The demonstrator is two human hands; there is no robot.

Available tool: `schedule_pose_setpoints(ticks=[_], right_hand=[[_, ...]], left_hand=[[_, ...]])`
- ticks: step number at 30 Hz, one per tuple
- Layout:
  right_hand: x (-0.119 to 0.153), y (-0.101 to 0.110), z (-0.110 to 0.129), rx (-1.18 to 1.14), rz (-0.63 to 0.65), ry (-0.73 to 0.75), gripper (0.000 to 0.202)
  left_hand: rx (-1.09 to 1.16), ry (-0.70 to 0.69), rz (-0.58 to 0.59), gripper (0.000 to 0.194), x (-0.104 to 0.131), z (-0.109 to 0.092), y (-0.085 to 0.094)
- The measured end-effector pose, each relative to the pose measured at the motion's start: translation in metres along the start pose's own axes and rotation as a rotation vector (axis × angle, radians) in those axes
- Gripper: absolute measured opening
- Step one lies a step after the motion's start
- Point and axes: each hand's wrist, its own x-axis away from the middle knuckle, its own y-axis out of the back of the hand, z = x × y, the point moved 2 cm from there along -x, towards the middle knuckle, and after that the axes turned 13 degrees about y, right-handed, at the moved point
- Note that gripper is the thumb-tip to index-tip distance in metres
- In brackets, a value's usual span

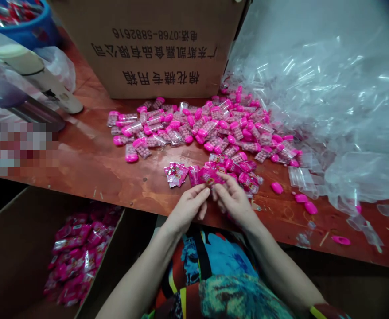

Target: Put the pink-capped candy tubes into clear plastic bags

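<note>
My left hand and my right hand meet at the table's near edge, with thumbs and fingers pinched together. Between their fingertips is a pink printed wrapper, partly covered by the fingers. Just left of it lies a small pile of flat pink wrappers. Right behind my right hand are several small candy bottles in pink wrappers. Farther back spreads a large heap of clear candy bottles with bright pink caps and pale pink balls inside.
A cardboard box stands behind the heap. Clear plastic bottles and bags pile up at right, near loose pink caps. An open carton at lower left holds wrapped bottles. Flasks and a blue tub sit left.
</note>
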Motion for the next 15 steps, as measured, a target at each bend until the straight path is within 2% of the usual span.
schedule_pose_setpoints(ticks=[4,5,7,9,12,15], right_hand=[[-0.011,0.034,0.025,0.864,-0.203,0.380,0.062],[-0.013,0.036,0.028,1.027,-0.221,0.441,0.066],[-0.014,0.029,0.028,1.202,-0.193,0.541,0.063],[-0.011,0.011,0.023,1.202,-0.088,0.613,0.051],[-0.004,-0.022,0.011,1.008,0.090,0.649,0.037],[-0.004,-0.045,-0.003,0.691,0.145,0.534,0.034]], left_hand=[[-0.500,-0.442,-0.527,0.025,0.006,-0.012,0.028],[-0.653,-0.490,-0.638,0.028,0.006,-0.012,0.035],[-0.912,-0.458,-0.771,0.036,0.000,-0.010,0.047],[-1.057,-0.398,-0.811,0.040,-0.006,-0.005,0.055],[-1.084,-0.443,-0.828,0.036,-0.010,0.001,0.058],[-1.015,-0.556,-0.906,0.029,-0.002,0.001,0.055]])
